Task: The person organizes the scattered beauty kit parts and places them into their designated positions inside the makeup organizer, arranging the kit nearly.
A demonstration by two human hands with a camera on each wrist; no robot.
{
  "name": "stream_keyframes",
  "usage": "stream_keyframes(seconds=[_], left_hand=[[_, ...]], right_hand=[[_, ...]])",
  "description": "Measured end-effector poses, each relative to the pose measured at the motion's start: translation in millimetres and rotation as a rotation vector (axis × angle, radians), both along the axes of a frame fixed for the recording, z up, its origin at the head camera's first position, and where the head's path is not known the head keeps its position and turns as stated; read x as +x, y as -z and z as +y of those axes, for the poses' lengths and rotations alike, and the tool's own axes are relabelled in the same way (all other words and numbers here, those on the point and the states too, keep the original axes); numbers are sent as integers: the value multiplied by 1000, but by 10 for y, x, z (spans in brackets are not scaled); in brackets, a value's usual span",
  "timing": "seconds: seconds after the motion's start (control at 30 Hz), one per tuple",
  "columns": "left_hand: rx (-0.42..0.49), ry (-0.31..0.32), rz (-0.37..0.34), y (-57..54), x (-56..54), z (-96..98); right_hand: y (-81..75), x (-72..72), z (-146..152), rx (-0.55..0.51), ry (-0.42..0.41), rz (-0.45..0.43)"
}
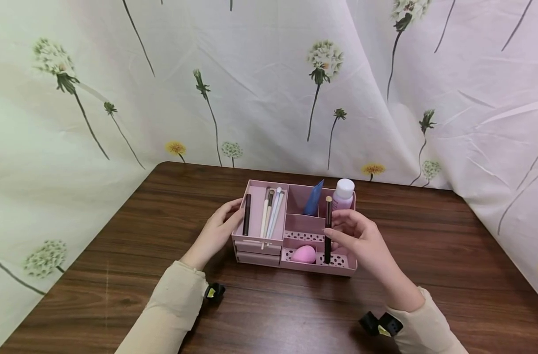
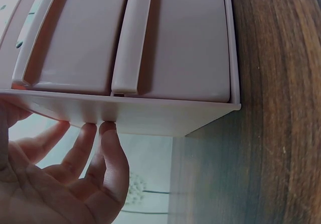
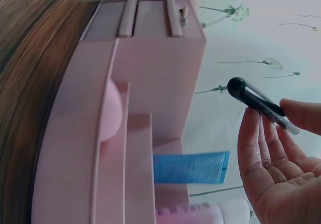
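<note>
A slim black cosmetic pen with a gold-coloured end is pinched between thumb and fingers of my right hand. It stands nearly upright over the right front of a pink makeup organizer. In the right wrist view the pen is held clear of the organizer's walls. My left hand rests against the organizer's left side; its fingertips press that side wall in the left wrist view. A second black pen and several makeup brushes lie in the top-left tray.
Behind my right hand a bottle with a white cap stands in the back right compartment, a blue tube beside it. A pink makeup sponge sits in a front compartment. Two drawers are closed. A flowered cloth hangs behind the wooden table.
</note>
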State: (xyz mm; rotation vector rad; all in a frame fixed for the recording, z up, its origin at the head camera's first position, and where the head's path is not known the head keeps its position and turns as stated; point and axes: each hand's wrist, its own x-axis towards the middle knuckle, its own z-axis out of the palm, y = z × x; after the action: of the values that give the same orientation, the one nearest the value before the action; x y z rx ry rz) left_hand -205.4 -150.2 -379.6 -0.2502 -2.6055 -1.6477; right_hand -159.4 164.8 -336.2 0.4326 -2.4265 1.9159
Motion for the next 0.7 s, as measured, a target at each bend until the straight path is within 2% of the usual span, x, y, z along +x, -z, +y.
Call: stream_keyframes(seconds=[0.33,0.7], left_hand=[[-13,-1,0,-12,13,4],[-3,0,-7,-16,10,-1]], right_hand=[[-33,-20,-211,-162,-52,-55],[-67,-71,-371,-227,-56,-90]])
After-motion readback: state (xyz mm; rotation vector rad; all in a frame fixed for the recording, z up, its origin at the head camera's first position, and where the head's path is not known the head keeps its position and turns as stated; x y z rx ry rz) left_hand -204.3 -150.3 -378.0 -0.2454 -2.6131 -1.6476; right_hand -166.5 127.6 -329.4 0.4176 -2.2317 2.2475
